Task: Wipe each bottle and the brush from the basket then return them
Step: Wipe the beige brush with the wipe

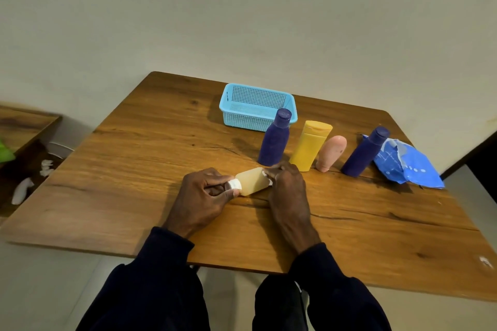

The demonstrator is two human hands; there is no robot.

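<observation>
A small pale amber bottle (252, 181) with a white cap lies sideways just above the table, held between both hands. My left hand (205, 193) pinches its white cap end. My right hand (287, 188) grips the bottle's base end, with a bit of white wipe showing at its fingertips. Behind them stand a dark blue bottle (275, 140), a yellow bottle (309, 145), a pink bottle (331, 152) upside down and a second dark blue bottle (365, 152). The light blue mesh basket (234, 115) sits farther back with nothing showing inside. No brush is visible.
A blue wipes packet (408, 165) lies at the right, behind the second blue bottle. The wooden table (150, 158) has a near edge just in front of my sleeves. A lower wooden shelf (24, 123) and white scraps on the floor are at the left.
</observation>
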